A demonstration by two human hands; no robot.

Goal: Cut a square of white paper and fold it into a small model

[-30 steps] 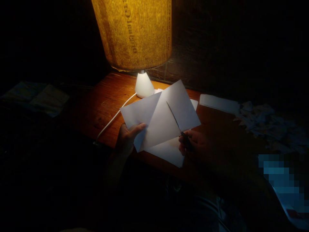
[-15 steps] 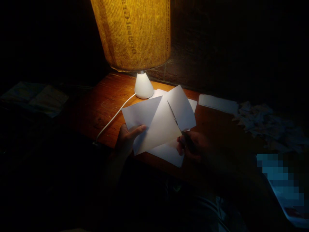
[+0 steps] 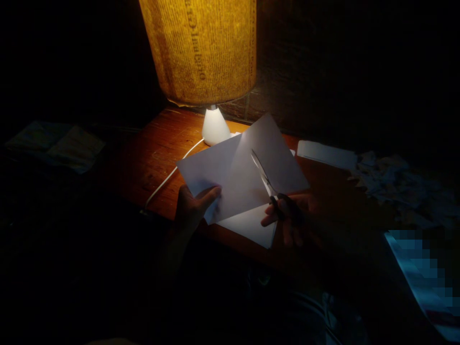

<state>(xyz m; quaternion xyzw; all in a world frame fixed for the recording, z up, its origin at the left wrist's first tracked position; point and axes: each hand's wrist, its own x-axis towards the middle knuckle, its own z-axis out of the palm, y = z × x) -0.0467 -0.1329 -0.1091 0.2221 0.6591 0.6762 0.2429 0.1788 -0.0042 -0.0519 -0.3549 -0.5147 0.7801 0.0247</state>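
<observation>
My left hand (image 3: 196,203) grips a large white sheet of paper (image 3: 230,167) by its lower left part, thumb on top. In my right hand (image 3: 289,215) is a pair of scissors (image 3: 265,177) with dark handles. The blades point up and left, lying in the cut between the sheet's left part and its right flap. A faint crease runs down the sheet from its top edge. Under it, more white paper (image 3: 251,225) rests on the wooden table (image 3: 143,163). My right fingers are partly lost in shadow.
A lit lamp (image 3: 215,127) with a yellow printed shade (image 3: 204,52) stands at the back, its white cord (image 3: 161,184) running left. To the right lie a white paper stack (image 3: 325,153) and a heap of paper scraps (image 3: 398,187). A bluish screen (image 3: 417,278) glows at lower right.
The right flap of the sheet has swung down and to the right, and the sheet has tilted into shade. The scissor blades show more, and my right fingers have spread a little.
</observation>
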